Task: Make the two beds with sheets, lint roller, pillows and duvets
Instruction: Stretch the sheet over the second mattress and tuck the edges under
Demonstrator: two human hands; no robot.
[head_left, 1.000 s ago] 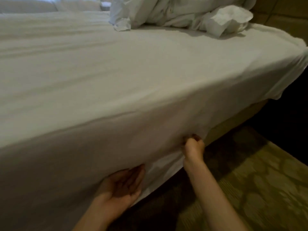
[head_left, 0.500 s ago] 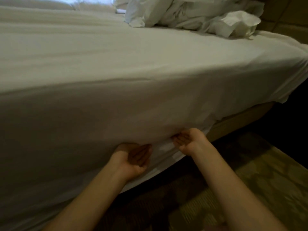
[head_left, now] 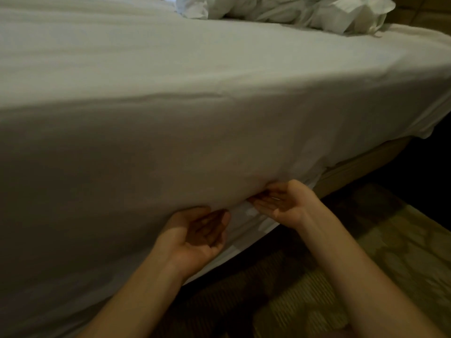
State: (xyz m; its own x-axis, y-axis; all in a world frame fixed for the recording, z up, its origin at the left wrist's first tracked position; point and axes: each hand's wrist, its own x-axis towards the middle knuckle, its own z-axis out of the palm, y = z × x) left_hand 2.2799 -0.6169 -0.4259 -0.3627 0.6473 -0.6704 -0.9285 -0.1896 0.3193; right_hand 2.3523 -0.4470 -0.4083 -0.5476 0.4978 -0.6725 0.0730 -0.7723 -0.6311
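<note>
A white sheet [head_left: 195, 98] covers the mattress and hangs down its near side. My left hand [head_left: 197, 235] is palm up at the sheet's lower edge, its fingers slid under the hanging cloth. My right hand [head_left: 283, 203] is also palm up just to the right, fingertips pushed in under the mattress side with the sheet. Both hands keep fairly straight fingers. A heap of crumpled white bedding [head_left: 292, 11] lies at the far end of the bed.
The tan bed base [head_left: 361, 164] shows below the sheet at right. Patterned green and brown carpet [head_left: 366, 276] covers the floor by my arms. A dark gap lies at the far right beside the bed.
My right hand has turned from a closed fist to palm up. Both hands have moved up and together and pushed in under the mattress edge. The view has come closer to the bed.
</note>
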